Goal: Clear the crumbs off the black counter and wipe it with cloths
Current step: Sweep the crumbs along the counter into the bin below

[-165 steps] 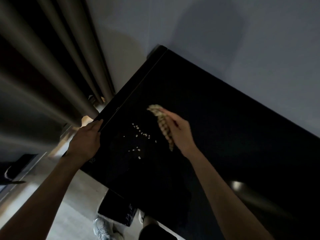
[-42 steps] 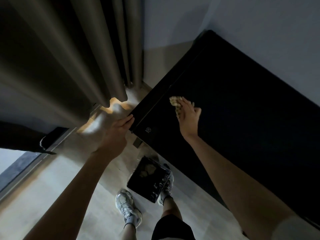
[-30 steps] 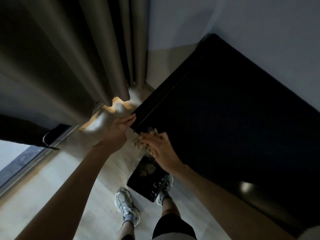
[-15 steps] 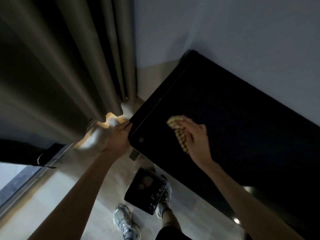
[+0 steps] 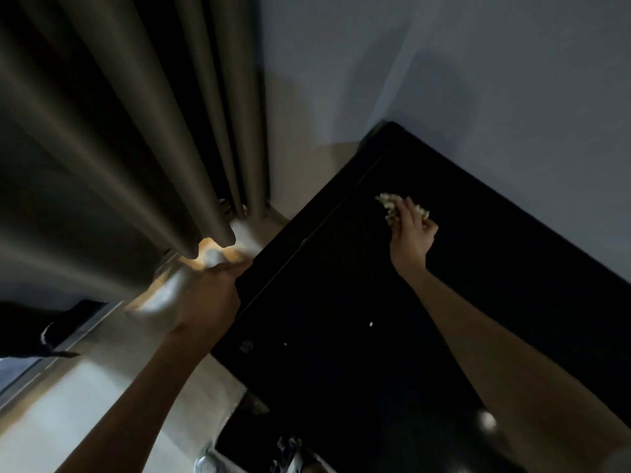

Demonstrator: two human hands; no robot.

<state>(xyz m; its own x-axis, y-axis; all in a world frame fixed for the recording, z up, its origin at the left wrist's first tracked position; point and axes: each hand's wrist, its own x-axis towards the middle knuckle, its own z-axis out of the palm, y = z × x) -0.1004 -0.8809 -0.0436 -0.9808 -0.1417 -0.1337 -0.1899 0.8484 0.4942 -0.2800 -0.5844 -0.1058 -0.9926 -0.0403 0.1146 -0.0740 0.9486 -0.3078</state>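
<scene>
counter (image 5: 358,336) black | cloth (image 5: 387,203) beige, checked | curtain (image 5: 136,131) grey-brown

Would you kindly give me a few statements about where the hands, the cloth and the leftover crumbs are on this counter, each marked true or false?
1. The right hand holds a light cloth on the black counter. True.
2. The left hand lies flat in the middle of the counter. False: it grips the counter's left edge.
3. A pale crumb lies on the counter nearer the person than the cloth. True.
4. The cloth is dark blue. False: it is pale beige.
</scene>
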